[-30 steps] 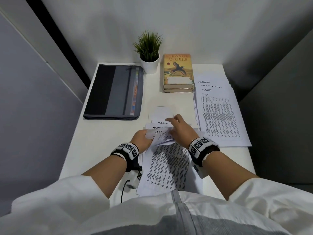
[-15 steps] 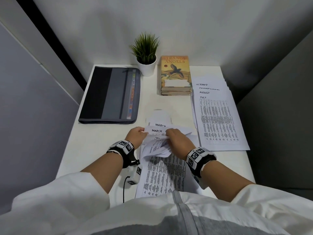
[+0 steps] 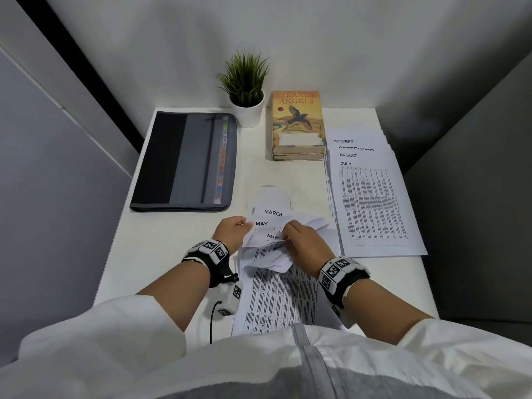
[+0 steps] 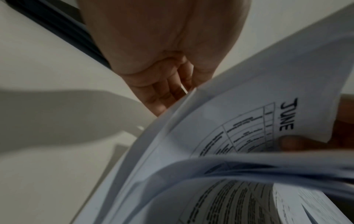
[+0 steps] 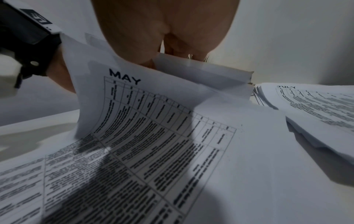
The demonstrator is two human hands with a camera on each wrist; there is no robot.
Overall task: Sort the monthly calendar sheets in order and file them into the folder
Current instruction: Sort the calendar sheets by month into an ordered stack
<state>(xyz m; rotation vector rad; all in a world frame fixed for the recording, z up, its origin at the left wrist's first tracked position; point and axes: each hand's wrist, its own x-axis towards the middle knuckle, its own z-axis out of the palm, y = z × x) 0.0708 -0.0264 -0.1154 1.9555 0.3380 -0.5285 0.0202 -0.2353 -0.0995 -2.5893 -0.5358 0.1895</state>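
A loose pile of calendar sheets (image 3: pixel 279 295) lies in front of me, its far ends lifted and fanned. The titles MARCH (image 3: pixel 273 213) and MAY (image 3: pixel 262 223) show. My left hand (image 3: pixel 244 226) grips the fanned sheets at their left edge, fingers curled behind them (image 4: pixel 168 94). The left wrist view shows a JUNE sheet (image 4: pixel 268 121) bent back. My right hand (image 3: pixel 288 228) pinches the top edges of some sheets and bends them toward me, and the MAY sheet (image 5: pixel 153 113) stands right under it. A dark grey zip folder (image 3: pixel 184 162) lies closed at the left.
A second stack of sheets (image 3: pixel 371 203) lies at the right with JULY on top and AUGUST, SEPTEMBER and OCTOBER staggered behind. A potted plant (image 3: pixel 247 90) and stacked books (image 3: pixel 298 125) stand at the back by the wall. The white table (image 3: pixel 161 254) is bare left of my hands.
Both hands have leafed further through the pile. A MAY title now shows below MARCH, and the right hand has curled lower over the bent sheets.
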